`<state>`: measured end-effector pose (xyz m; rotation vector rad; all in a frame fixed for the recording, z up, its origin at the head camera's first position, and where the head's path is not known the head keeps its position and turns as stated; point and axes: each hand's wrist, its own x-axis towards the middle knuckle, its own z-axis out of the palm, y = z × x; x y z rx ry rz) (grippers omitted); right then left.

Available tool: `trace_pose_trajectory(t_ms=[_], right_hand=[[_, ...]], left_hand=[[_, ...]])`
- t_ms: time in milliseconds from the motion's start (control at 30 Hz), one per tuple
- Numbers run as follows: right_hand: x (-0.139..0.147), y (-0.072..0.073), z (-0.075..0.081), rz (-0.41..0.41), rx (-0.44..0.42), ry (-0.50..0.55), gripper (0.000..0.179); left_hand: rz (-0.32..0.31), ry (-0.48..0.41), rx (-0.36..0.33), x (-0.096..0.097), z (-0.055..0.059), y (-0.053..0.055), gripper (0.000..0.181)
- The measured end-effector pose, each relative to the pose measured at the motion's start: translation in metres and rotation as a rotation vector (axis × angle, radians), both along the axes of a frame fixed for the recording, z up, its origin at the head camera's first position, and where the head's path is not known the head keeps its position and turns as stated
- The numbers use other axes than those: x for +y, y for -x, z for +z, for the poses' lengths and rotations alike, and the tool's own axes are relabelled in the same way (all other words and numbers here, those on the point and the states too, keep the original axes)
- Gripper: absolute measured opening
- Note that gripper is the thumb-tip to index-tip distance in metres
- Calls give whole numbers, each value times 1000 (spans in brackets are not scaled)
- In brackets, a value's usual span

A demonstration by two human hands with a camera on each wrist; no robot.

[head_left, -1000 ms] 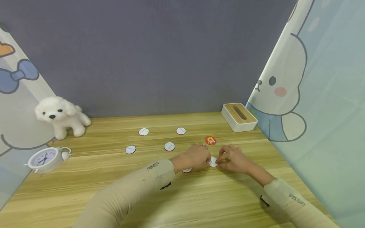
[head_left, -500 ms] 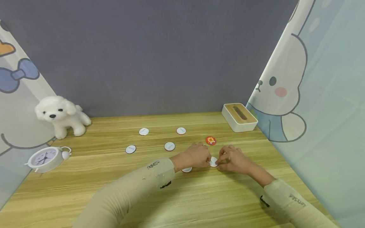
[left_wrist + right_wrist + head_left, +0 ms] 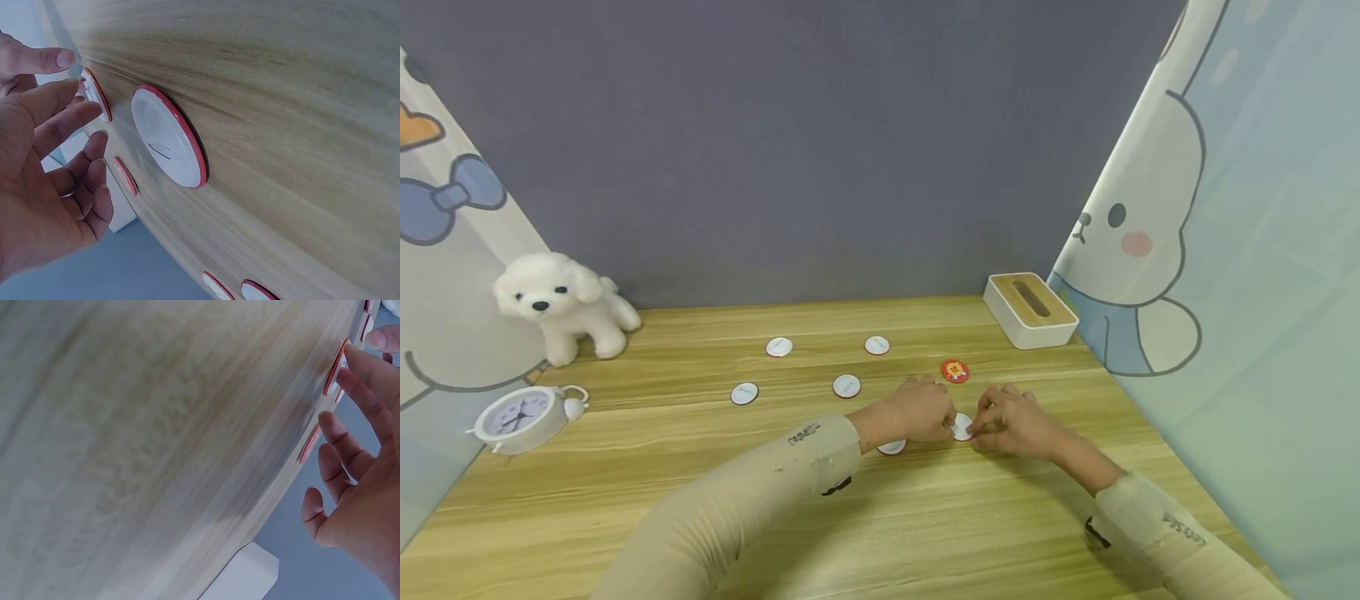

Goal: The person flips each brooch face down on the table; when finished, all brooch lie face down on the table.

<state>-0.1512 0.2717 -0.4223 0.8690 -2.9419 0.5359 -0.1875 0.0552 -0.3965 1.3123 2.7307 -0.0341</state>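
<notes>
A round button badge (image 3: pixel 962 427) lies pin side up between my two hands, its white back showing inside a red rim. My left hand (image 3: pixel 921 409) pinches at its left side, fingers bent. From the right, thumb and forefinger of my right hand (image 3: pixel 1013 421) hold its edge. In the left wrist view, the fingertips of both hands meet close around the badge (image 3: pixel 97 97) and partly hide it. A second badge (image 3: pixel 167 136), also pin side up, sits beside my left hand. Just beyond the hands a red badge (image 3: pixel 955 371) shows its printed face.
Several more badges, such as this one (image 3: pixel 846 386), lie white side up on the wooden table (image 3: pixel 880 533). A white box with a wooden slotted lid (image 3: pixel 1030 308) stands at the back right. A plush dog (image 3: pixel 565 304) and a white alarm clock (image 3: pixel 527 419) are at left.
</notes>
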Motion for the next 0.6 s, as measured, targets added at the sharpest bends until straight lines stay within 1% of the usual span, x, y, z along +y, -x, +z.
trace_pose_trajectory(t_ms=[233,333,433,500,567,600], right_hand=[[2,0,1,-7,-14,4,11],[3,2,3,3,-30,21,9],[5,7,8,0,-43,71,9],[8,15,12,-20,-53,122,11],[13,25,15,-55,-63,163,17],[15,31,17,-68,-68,183,21]], left_hand=[[-5,-13,-14,2,-1,3,17],[-34,-27,-33,1,-2,8,17],[-74,-92,-103,0,-2,18,17],[-96,-154,-140,-1,0,27,17],[-60,-211,-184,-2,4,37,19],[-31,-234,-189,-2,5,41,20]])
